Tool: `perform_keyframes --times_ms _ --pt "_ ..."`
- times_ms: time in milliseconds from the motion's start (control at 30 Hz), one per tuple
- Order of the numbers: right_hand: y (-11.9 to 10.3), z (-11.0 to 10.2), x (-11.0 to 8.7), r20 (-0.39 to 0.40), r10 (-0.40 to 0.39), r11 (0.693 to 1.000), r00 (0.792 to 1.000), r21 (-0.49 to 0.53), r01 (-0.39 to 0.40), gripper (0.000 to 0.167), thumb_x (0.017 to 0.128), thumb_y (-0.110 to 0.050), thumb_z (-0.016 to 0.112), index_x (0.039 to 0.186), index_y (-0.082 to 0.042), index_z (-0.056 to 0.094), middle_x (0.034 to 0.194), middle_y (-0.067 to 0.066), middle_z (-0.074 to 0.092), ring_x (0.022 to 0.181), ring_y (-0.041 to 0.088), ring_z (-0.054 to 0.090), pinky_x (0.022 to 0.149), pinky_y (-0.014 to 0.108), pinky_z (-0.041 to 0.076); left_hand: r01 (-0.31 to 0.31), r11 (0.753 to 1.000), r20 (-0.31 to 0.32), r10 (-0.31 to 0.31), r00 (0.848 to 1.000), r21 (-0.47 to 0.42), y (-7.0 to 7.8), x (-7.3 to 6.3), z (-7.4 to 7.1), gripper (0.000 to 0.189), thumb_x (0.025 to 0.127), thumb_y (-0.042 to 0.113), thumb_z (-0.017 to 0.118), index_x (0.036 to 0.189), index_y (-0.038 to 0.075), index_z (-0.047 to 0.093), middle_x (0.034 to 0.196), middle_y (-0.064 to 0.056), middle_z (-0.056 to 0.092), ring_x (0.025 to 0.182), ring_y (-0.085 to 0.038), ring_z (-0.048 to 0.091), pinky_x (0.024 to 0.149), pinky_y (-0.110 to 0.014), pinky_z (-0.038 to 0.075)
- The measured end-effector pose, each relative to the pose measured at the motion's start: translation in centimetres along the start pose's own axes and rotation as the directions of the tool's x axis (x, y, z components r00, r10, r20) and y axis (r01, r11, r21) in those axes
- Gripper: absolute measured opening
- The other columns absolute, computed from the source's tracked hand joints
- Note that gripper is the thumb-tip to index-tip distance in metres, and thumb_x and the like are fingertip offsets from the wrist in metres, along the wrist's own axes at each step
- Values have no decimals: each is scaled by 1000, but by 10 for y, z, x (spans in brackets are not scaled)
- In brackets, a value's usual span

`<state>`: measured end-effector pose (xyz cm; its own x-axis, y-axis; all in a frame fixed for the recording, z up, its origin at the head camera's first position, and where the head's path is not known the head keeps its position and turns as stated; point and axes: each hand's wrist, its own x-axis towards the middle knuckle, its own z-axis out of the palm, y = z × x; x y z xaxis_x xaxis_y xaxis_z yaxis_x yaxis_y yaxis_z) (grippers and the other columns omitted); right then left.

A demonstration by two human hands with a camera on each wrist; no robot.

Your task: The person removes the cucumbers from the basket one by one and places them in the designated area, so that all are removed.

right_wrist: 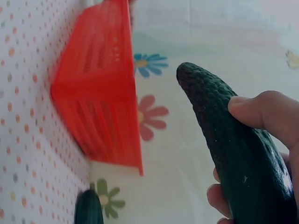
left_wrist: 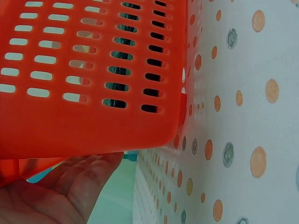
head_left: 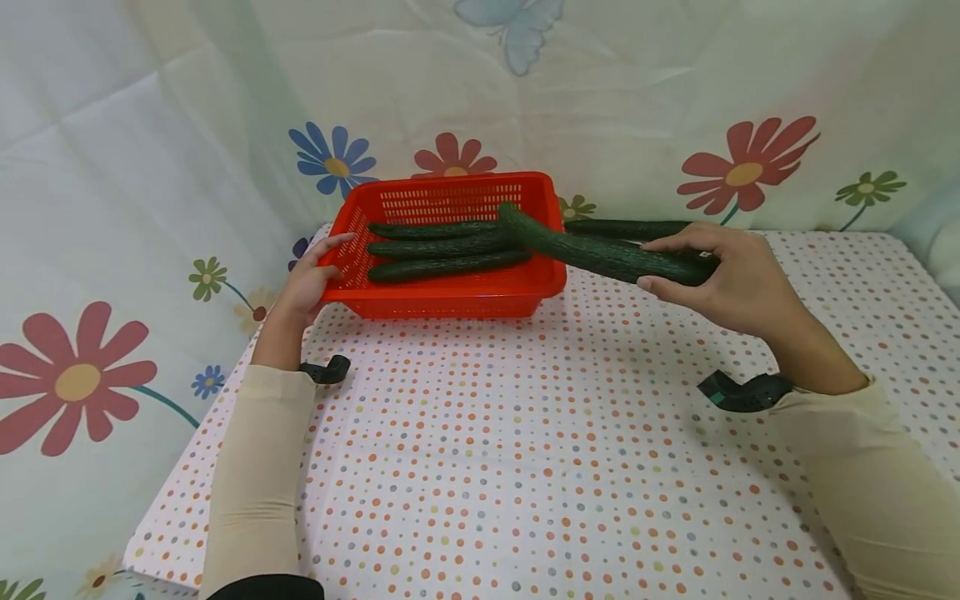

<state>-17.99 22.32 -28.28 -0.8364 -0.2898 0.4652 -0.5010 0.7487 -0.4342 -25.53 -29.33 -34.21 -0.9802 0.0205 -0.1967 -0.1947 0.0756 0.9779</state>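
Beige sleeve nearest; right fingers grip bumpy, curved cucumber; left fingers grip slotted plastic basket by rim, slim cucumbers right of those.

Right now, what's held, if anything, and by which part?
The left hand holds a red basket by its left rim; the right hand grips a cucumber by its right end.

A pale, creased backdrop with printed flowers and a butterfly hangs behind a dotted tabletop.
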Motion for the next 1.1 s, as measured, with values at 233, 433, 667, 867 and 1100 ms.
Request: perform_keyframes --times_ms 233,433,667,867,1100 --pt "23 -11 1 28 117 993 993 -17 -116 45 77 -22 83 118 -8 71 123 23 66 112 38 55 74 23 36 -12 1000 -6 12 1000 16 1 -2 1 59 96 -2 37 147 28 43 158 -9 28 137 -38 41 71 -24 60" --pt "40 -13 2 27 195 980 980 -34 -194 48 79 -27 82 120 -6 70 112 24 68 90 14 50 62 19 38 -13 1000 -9 13 1000 10 2 -3 2 59 95 -3 37 146 27 44 157 -9 29 137 -38 41 70 -25 61" --pt "55 -11 3 61 250 967 966 -66 -246 50 80 -30 80 120 -2 68 112 28 66 96 30 51 65 27 37 -9 1000 -3 9 1000 10 4 -4 2 59 96 -2 38 146 28 44 158 -10 28 138 -38 40 72 -25 60" --pt "72 -3 5 111 257 962 960 -121 -243 49 82 -35 78 119 -3 69 84 20 66 76 28 43 58 34 32 -6 1000 -2 6 1000 18 4 -4 1 59 96 -1 39 147 28 43 158 -9 28 137 -38 41 71 -25 61" --pt "80 11 4 175 263 955 949 -185 -230 51 80 -34 80 118 -2 70 107 26 67 74 29 47 61 39 37 -1 1000 4 1 1000 9 5 -4 1 59 96 -1 38 147 28 42 158 -9 29 136 -38 42 72 -25 61"
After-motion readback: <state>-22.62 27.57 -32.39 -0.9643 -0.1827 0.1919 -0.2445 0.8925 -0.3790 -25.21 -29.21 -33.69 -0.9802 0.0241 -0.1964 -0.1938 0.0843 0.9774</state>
